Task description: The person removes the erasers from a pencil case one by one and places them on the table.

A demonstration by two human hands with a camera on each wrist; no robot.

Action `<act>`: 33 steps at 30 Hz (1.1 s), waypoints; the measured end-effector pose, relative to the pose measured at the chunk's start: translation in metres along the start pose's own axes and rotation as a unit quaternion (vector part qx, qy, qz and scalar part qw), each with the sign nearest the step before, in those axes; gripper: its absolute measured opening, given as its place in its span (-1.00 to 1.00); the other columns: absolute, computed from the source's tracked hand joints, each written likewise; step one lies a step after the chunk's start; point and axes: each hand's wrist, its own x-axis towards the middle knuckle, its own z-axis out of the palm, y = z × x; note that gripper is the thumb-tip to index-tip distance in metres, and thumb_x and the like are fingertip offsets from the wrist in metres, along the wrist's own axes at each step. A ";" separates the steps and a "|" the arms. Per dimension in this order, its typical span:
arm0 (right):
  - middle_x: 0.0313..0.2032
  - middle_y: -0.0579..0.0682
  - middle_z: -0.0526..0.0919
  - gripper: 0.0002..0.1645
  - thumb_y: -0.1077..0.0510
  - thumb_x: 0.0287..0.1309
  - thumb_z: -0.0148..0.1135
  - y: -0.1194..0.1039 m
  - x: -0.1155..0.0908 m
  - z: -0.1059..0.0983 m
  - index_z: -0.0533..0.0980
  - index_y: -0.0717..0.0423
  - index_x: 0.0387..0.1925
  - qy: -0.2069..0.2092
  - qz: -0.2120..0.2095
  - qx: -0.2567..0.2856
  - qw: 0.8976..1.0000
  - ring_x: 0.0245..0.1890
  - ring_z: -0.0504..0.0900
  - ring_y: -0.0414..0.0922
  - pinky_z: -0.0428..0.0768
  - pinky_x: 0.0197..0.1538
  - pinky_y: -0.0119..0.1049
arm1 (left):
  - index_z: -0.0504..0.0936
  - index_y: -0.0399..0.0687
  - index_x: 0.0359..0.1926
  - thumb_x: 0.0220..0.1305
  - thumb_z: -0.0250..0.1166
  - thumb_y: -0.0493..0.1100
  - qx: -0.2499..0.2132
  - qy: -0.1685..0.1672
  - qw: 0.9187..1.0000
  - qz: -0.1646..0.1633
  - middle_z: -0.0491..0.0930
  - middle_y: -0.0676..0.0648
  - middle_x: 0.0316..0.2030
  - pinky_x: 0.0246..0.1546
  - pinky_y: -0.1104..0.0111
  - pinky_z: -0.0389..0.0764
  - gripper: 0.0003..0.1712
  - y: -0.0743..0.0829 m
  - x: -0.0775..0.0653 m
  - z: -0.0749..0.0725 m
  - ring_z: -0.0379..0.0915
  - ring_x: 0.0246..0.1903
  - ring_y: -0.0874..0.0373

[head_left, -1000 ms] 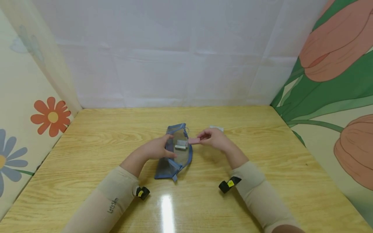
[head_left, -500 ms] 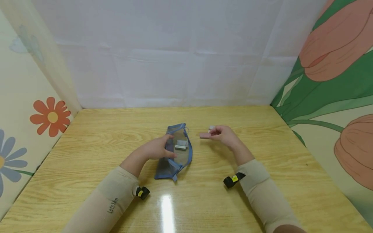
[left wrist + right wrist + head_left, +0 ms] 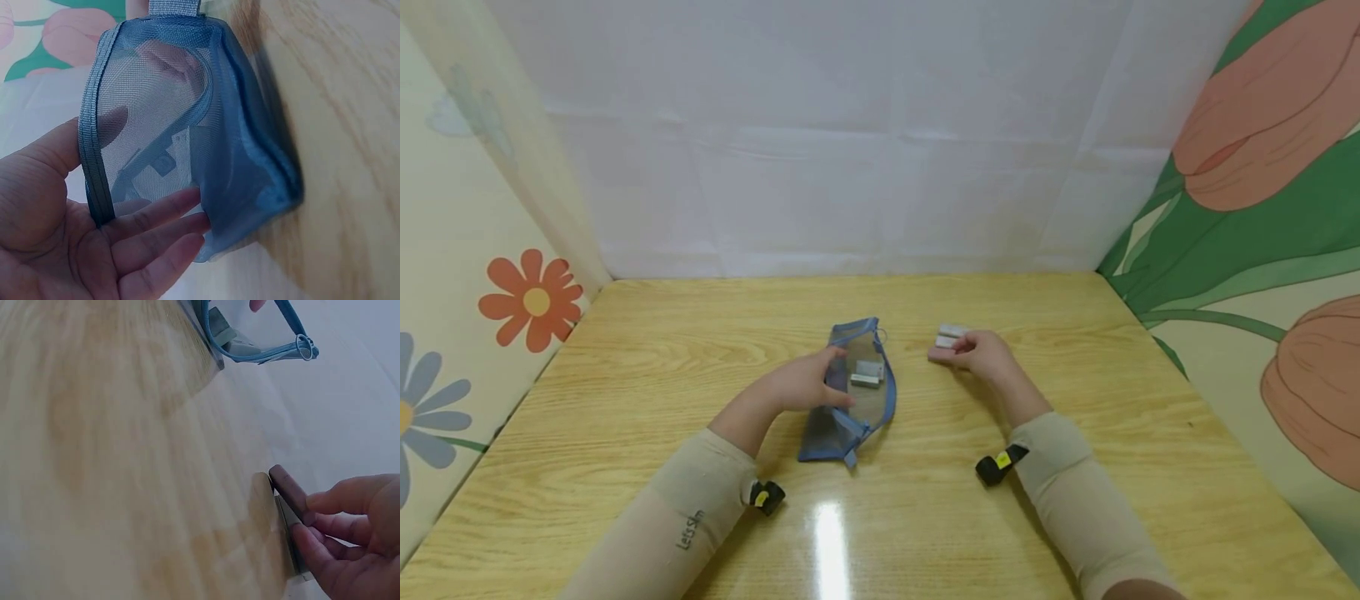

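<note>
A blue-trimmed mesh zip pouch (image 3: 871, 410) stands with its mouth open on the table. My left hand (image 3: 801, 383) holds its side wall; in the left wrist view the thumb shows through the mesh (image 3: 156, 87), with the fingers (image 3: 159, 215) on the near side. Small silver-grey blocks (image 3: 865, 380) lie inside the pouch. To its right, my right hand (image 3: 988, 360) pinches a small pink bar (image 3: 941, 356) between thumb and fingers, low at the tabletop. Right beside that bar lie two whitish bars (image 3: 952, 331), partly covered by the fingers in the right wrist view.
The wood-grain table (image 3: 700, 325) runs back to a white cloth backdrop (image 3: 850, 192). Flower-printed panels (image 3: 1225, 250) flank it on both sides. A metal ring (image 3: 304, 347) hangs at the pouch's zip end.
My right hand has carried the pink bar from the pouch's mouth to the right, then lowered it beside the whitish bars. My left hand and the pouch have stayed in place.
</note>
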 end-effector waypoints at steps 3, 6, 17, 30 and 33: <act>-0.31 0.09 0.59 -0.75 0.18 -0.03 0.33 0.001 0.000 0.001 0.59 0.24 -0.27 -0.002 0.006 -0.011 1.000 -0.23 0.50 -0.03 0.42 -0.05 -0.19 | 0.05 -0.21 0.36 0.07 0.34 0.06 -0.004 0.000 1.000 -0.002 0.21 -0.28 0.26 0.19 0.01 0.20 -0.03 0.001 -0.001 0.000 0.10 0.25 -0.17; -0.32 0.08 0.59 -0.75 0.16 0.00 0.32 0.001 0.000 0.002 0.59 0.23 -0.28 -0.002 0.008 -0.024 1.000 -0.23 0.50 -0.03 0.44 -0.08 -0.19 | 0.04 -0.19 0.36 0.07 0.34 0.06 -0.006 0.000 1.000 -0.005 0.20 -0.26 0.27 0.19 0.02 0.20 -0.03 0.001 -0.001 0.001 0.10 0.26 -0.16; -0.31 0.08 0.61 -0.78 0.10 -0.02 0.35 0.003 0.000 0.009 0.58 0.19 -0.41 0.014 0.000 -0.029 0.999 -0.20 0.52 0.00 0.45 -0.06 -0.16 | 0.04 -0.21 0.36 0.07 0.33 0.06 -0.001 -0.002 1.000 -0.002 0.19 -0.28 0.27 0.17 -0.01 0.23 -0.03 0.002 -0.002 -0.001 0.11 0.25 -0.19; -0.23 0.12 0.62 -0.78 0.10 0.01 0.33 0.007 0.000 0.009 0.60 0.19 -0.37 0.020 0.012 -0.009 1.000 -0.10 0.51 0.03 0.43 0.02 -0.14 | 0.02 -0.19 0.37 0.06 0.34 0.07 -0.006 -0.001 1.000 -0.004 0.20 -0.27 0.27 0.18 0.00 0.22 -0.01 0.001 -0.002 0.001 0.10 0.25 -0.17; -0.20 0.14 0.61 -0.76 0.09 -0.01 0.35 0.007 0.000 0.008 0.60 0.20 -0.36 0.018 0.019 0.014 1.000 -0.08 0.50 0.04 0.42 0.04 -0.14 | 0.02 -0.19 0.37 0.06 0.34 0.08 -0.003 -0.001 1.000 -0.005 0.21 -0.27 0.27 0.18 0.00 0.22 -0.01 0.001 -0.002 0.000 0.11 0.25 -0.17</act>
